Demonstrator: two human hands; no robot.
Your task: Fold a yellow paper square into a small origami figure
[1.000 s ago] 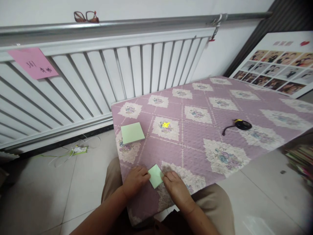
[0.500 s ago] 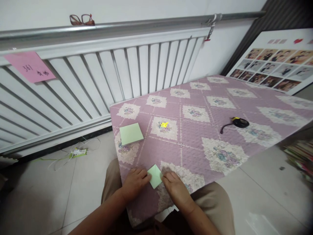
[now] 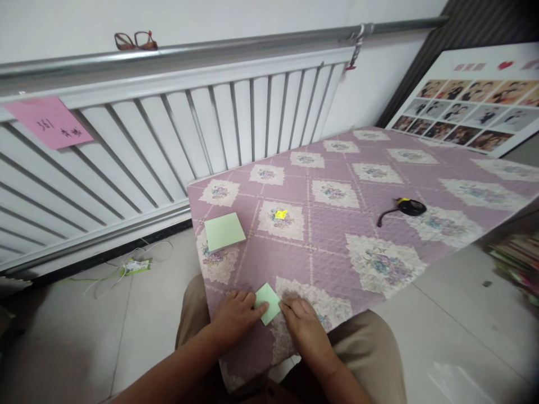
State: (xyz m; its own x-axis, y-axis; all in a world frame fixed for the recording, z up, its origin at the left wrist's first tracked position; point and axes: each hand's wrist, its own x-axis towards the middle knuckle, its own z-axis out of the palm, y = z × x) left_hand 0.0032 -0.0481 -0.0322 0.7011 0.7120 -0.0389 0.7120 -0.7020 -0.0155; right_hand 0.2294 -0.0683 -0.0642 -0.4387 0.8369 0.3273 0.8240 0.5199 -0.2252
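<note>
A small light green paper square, folded and turned with a corner toward me, lies on the cloth near the table's front left corner. My left hand holds it down at its left edge, the thumb stretched over its face and the fingers curled beside it. At the right corner, my right hand has its fingers pressed together on the paper's edge. Farther left stands a pad of light green paper. A small folded yellow paper piece rests beyond the hands, on a floral patch.
A purple floral cloth covers the table. To the right lies a black and yellow object with a strap. A white radiator runs behind, with glasses on the pipe above. A photo board leans at the far right.
My left thumb has slid right, farther over the green paper. The right hand stays at the right corner. The view has shifted slightly.
</note>
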